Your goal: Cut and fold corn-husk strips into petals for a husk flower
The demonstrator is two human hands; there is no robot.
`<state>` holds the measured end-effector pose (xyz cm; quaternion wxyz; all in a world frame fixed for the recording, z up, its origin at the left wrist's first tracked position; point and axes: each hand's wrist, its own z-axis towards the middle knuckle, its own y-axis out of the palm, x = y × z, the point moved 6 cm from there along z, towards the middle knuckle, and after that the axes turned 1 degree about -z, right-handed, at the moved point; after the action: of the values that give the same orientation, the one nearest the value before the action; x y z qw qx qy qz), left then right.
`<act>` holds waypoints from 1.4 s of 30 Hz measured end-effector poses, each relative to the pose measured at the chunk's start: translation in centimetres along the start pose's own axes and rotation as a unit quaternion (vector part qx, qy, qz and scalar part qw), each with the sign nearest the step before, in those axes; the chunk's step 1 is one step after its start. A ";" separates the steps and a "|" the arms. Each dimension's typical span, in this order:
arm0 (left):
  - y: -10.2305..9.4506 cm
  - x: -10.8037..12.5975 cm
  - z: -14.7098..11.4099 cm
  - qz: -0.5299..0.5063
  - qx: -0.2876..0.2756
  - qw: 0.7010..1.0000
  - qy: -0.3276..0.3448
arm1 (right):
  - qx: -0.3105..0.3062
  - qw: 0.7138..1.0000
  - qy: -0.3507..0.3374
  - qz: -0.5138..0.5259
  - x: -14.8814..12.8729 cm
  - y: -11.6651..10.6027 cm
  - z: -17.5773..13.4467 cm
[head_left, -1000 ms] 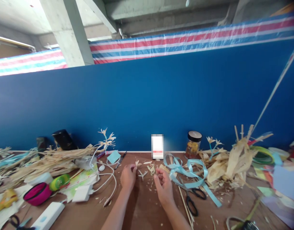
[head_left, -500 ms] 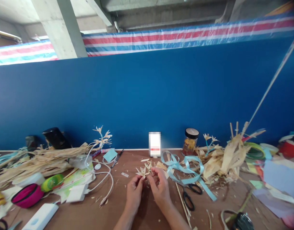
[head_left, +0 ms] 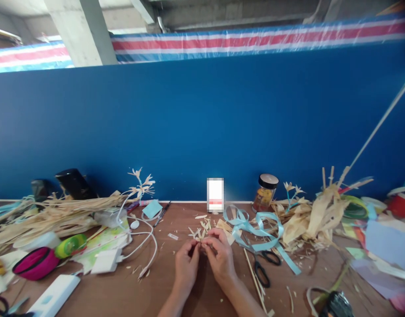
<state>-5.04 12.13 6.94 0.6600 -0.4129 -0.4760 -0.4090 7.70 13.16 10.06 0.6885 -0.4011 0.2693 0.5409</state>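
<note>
Both hands meet at the middle of the brown table. Between their fingertips is a small pale husk flower [head_left: 199,234] with narrow pointed petals. My left hand [head_left: 186,263] is closed, thumb and forefinger pinching the flower's base. My right hand [head_left: 221,257] pinches at the same spot, its fingertips nearly touching the left ones. The exact grip points are partly hidden by the fingers. Loose pale husk slivers [head_left: 206,223] lie just beyond the hands. Right of my right hand are black-handled scissors [head_left: 262,274] and a curled light-blue ribbon [head_left: 270,222].
A bundle of dried husks [head_left: 63,215] and a white charger cable [head_left: 152,253] lie left. Finished husk flowers [head_left: 141,185] stand at the back. A lidded jar [head_left: 265,196] and more husks [head_left: 324,215] are at right, before a blue partition [head_left: 202,123].
My right hand's fingertips have moved left, closing in against the left hand's at the flower's base. The view has shifted slightly.
</note>
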 end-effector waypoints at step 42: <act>0.7 -2.5 -0.3 -0.209 -0.006 0.970 -0.125 | -0.003 1.000 -0.013 -0.009 -0.6 -0.5 0.3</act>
<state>-4.85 12.40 4.35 0.4931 -0.3564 -0.6274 -0.4860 7.99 13.06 10.84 0.6959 -0.3983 0.2549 0.5405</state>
